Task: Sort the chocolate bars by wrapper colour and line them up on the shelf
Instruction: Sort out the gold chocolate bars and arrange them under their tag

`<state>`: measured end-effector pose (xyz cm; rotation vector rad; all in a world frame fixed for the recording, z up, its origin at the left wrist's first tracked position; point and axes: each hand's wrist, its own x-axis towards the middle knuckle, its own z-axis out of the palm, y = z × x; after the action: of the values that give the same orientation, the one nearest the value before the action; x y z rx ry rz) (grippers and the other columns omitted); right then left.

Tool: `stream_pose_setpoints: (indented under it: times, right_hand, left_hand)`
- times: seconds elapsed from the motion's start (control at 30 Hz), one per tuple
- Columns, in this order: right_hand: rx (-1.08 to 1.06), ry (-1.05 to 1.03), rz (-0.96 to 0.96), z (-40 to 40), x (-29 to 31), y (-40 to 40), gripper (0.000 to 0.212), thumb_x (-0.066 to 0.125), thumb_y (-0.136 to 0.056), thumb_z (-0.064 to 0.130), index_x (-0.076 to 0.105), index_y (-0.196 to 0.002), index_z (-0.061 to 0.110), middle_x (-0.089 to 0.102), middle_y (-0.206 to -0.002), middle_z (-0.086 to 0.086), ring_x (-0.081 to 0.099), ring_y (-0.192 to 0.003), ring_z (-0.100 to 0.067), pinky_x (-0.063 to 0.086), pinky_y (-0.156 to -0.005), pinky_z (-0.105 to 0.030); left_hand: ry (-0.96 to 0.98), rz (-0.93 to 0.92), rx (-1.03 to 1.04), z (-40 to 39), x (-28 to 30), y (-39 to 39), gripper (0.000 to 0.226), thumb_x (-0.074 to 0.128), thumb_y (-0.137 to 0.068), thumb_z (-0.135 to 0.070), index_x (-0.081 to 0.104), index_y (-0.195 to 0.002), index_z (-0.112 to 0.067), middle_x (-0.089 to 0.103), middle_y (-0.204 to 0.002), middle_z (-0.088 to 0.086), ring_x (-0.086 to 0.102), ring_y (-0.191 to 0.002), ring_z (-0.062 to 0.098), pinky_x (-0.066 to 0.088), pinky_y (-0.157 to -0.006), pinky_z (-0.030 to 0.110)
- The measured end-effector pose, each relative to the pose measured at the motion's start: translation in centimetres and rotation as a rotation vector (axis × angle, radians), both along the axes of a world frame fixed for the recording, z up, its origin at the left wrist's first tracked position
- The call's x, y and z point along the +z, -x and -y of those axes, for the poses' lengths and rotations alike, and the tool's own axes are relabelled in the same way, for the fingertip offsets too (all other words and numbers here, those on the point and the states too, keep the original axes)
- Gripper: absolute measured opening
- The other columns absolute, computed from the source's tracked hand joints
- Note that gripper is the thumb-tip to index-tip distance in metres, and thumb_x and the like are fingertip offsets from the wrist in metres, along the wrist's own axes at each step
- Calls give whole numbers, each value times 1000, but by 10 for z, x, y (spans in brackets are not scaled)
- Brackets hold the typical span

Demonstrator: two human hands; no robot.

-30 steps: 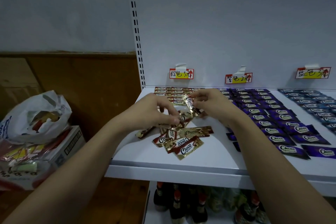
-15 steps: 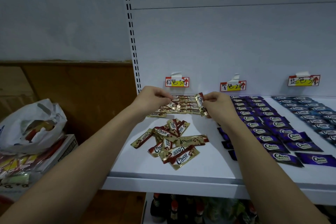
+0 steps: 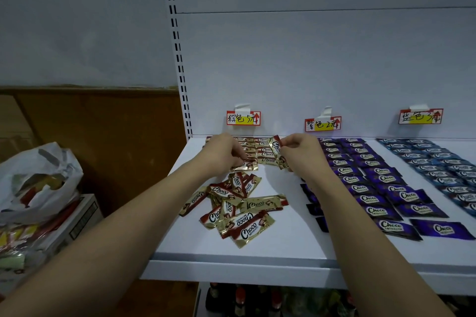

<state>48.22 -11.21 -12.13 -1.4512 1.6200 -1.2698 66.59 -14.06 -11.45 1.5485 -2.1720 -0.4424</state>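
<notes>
On the white shelf [image 3: 283, 244] a loose pile of gold-and-brown chocolate bars [image 3: 237, 206] lies near the front left. Behind it, lined-up gold bars [image 3: 262, 149] sit under the left price tag. My left hand [image 3: 226, 153] pinches one gold bar [image 3: 246, 166] lying flat at the front end of the left row. My right hand [image 3: 301, 152] pinches another gold bar [image 3: 278, 152], held tilted just right of those rows. Purple bars [image 3: 373, 183] fill the middle in rows, blue bars [image 3: 443, 165] the right.
Three handwritten price tags [image 3: 243, 118] hang on the back panel. A white plastic bag [image 3: 38, 180] rests on cardboard boxes [image 3: 79, 216] at the left. Bottles [image 3: 239, 301] stand on the shelf below. A slotted upright [image 3: 177, 54] borders the shelf's left side.
Both hands moved from the loose pile to the back rows, each carrying a gold bar. The left hand's bar now lies flat at the front of its row.
</notes>
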Motion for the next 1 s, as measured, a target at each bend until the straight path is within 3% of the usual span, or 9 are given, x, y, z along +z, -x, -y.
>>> stream_pose_setpoints:
  times: [0.17, 0.3, 0.43, 0.67, 0.83, 1.0]
  right_hand:
    - [-7, 2, -1, 3, -2, 1, 14, 56, -91, 3, 66, -98, 9, 70, -90, -5, 61, -61, -11, 47, -46, -18]
    - [-3, -9, -50, 6, -5, 1, 15, 56, -92, 5, 67, -100, 11, 70, -91, -4, 61, -59, -11, 42, -41, -16]
    - [-24, -1, -105, 7, -5, 5, 16, 57, -90, 4, 67, -99, 12, 69, -88, -3, 66, -64, -18, 56, -56, -31]
    - [-3, -51, -402, 9, -11, 10, 24, 54, -90, 3, 74, -96, 16, 70, -107, -3, 64, -95, -20, 54, -88, -38]
    - [23, -51, -576, 19, -18, 5, 26, 56, -91, 5, 77, -94, 19, 71, -106, -5, 63, -98, -22, 53, -88, -37]
    - [-61, 57, -870, 14, -16, -7, 26, 54, -91, 7, 73, -100, 22, 60, -114, -7, 49, -114, -30, 49, -92, -47]
  left_hand:
    - [7, 56, -4, 5, 0, 3, 17, 71, -86, -11, 76, -102, -17, 72, -103, 1, 62, -89, 14, 53, -90, 32]
    - [20, 84, 6, 10, -2, 5, 17, 70, -88, -13, 76, -103, -18, 71, -105, -1, 61, -91, 14, 52, -90, 32]
    - [41, 87, 31, 12, -7, 3, 16, 68, -89, -21, 76, -103, -24, 70, -112, -3, 60, -103, 18, 51, -94, 38]
    - [2, 16, -153, -38, -2, -13, 27, 56, -96, -39, 67, -119, -32, 58, -115, -11, 50, -110, 10, 41, -97, 33]
    - [6, 112, -118, -60, -16, -30, 40, 47, -94, -54, 52, -133, -42, 41, -147, -8, 31, -137, 15, 29, -113, 47]
    - [9, 199, -100, -77, -23, -29, 61, 37, -88, -71, 38, -143, -44, 30, -154, -10, 24, -141, 15, 26, -114, 52]
